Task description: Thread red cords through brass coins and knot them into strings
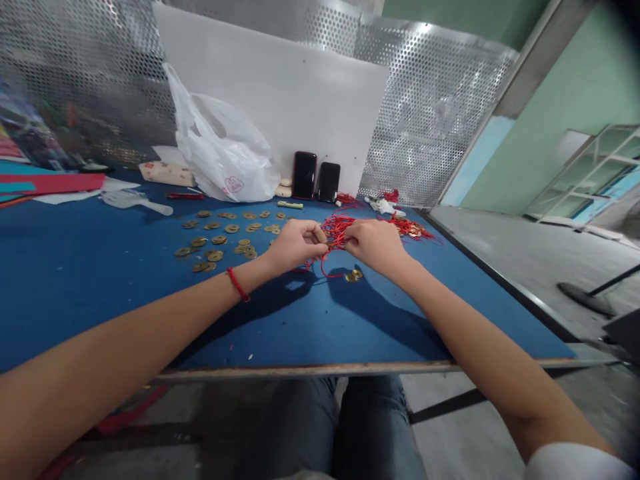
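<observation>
Over the middle of the blue table, my left hand (299,245) is closed in a pinch on red cord (327,268). A brownish edge at its fingertips may be a coin, but I cannot be sure. Close by on the right, my right hand (374,241) is also pinched shut on the cord, its fingertips mostly hidden behind the knuckles. A loop of cord hangs below the two hands. Behind them lies a tangled pile of red cords (336,225). A few shiny gold-coloured coins (354,275) rest below my right hand. Many dull brass coins with holes (219,240) are scattered left of my left hand.
A white plastic bag (227,157) stands at the back, beside two dark phones (304,175) leaning on a white board (270,73). Finished-looking red cord pieces (413,228) lie at right. A clear plastic spoon-like item (135,200) and red strips (55,183) are at left.
</observation>
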